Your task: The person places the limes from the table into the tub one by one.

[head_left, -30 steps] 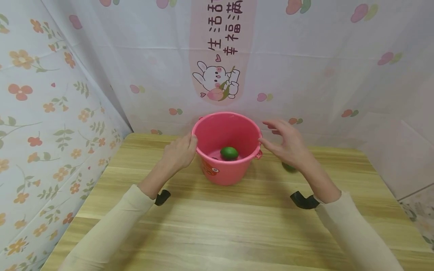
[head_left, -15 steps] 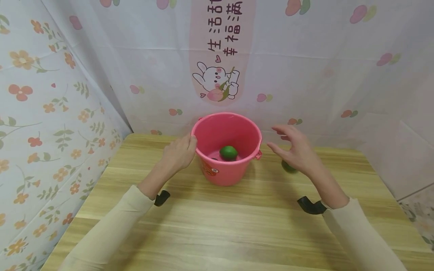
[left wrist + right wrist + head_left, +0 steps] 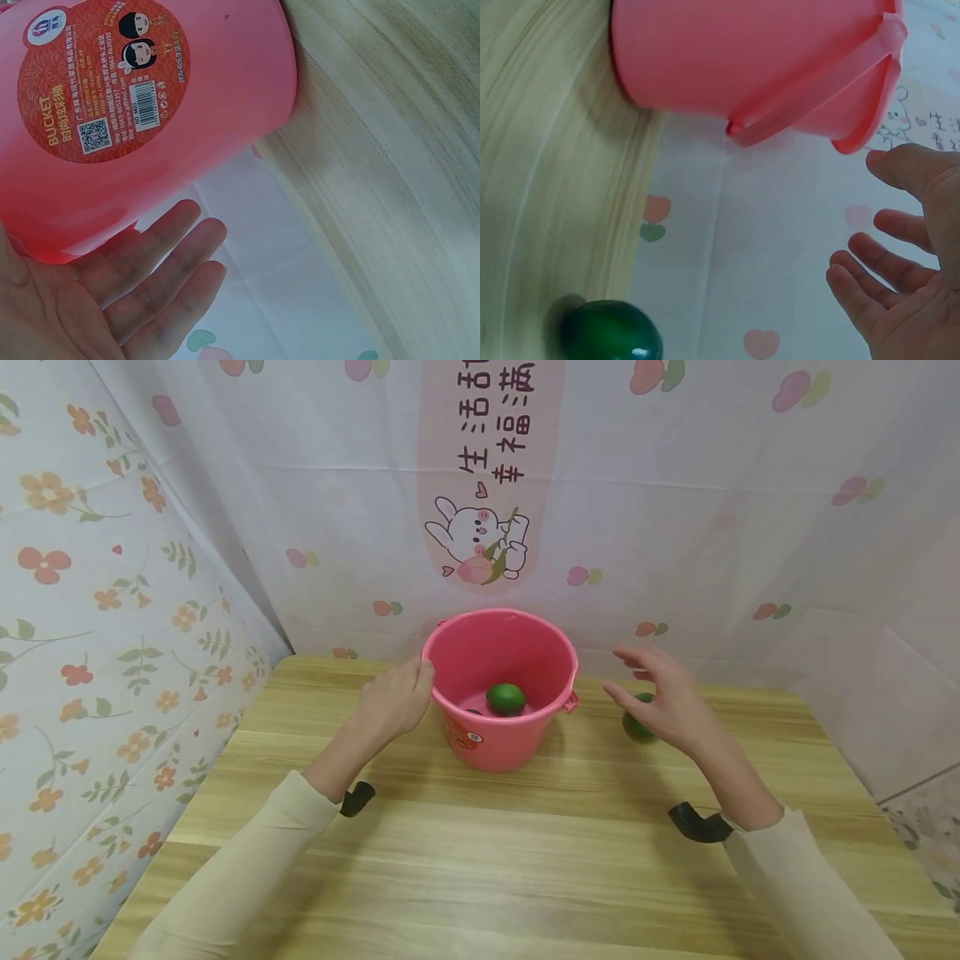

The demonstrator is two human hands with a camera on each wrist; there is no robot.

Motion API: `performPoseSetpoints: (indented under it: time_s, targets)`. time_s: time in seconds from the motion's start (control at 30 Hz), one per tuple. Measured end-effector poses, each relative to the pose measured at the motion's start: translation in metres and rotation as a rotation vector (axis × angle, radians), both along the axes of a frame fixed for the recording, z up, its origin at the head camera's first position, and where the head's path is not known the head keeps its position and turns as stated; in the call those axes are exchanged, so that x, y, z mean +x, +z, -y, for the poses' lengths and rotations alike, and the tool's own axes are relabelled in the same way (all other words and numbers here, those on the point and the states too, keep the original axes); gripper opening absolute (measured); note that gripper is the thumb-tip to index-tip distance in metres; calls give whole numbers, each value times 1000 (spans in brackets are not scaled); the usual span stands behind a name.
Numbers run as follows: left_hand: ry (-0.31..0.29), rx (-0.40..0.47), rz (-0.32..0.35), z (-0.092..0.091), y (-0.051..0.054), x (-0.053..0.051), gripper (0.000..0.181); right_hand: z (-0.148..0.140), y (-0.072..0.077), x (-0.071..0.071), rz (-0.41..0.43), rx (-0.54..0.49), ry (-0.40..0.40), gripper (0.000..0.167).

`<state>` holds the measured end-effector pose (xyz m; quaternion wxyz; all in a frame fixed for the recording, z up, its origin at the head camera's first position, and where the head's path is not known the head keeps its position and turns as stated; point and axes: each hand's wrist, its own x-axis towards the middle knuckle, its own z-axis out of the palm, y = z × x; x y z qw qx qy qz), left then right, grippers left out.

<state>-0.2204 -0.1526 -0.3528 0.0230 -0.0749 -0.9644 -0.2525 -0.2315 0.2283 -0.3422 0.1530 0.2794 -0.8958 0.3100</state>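
A pink plastic bucket (image 3: 498, 745) stands upright at the back of the table. My left hand (image 3: 396, 697) touches its left rim; in the left wrist view, several fingers (image 3: 161, 274) extend fairly straight beside the bucket wall, with the thumb hidden. Inside lies a green fruit (image 3: 506, 698), lime-like in shape, with part of something dark beside it. To the bucket's right, my right hand (image 3: 671, 706) hovers apart from the rim with spread, slightly bent fingers and nothing in them. A second glossy green fruit (image 3: 613, 334) rests on the table, partly covered by this hand in the head view.
The wooden table (image 3: 480, 877) meets a printed cloth (image 3: 675, 527) hanging behind the bucket. Another flowered cloth (image 3: 97, 652) hangs along the left. Black wrist mounts (image 3: 699, 823) show under both forearms. The bucket's handle (image 3: 817, 94) hangs down its side.
My right hand has drawn away from the bucket's right rim, moving right and slightly nearer, so more of the fruit on the table shows. The left hand has stayed at the rim.
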Motion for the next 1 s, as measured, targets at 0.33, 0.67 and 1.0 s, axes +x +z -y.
performPoseSetpoints:
  time_s: [0.33, 0.67, 1.0]
  targets:
    - [-3, 5, 7, 1, 0, 1, 47, -12, -9, 2, 2, 23, -25, 52]
    - [-7, 22, 3, 3, -1, 2, 46, -20, -15, 3, -2, 43, -18, 50]
    - [-5, 19, 9, 5, -1, 3, 45, -28, -25, 4, 22, 57, -38, 47]
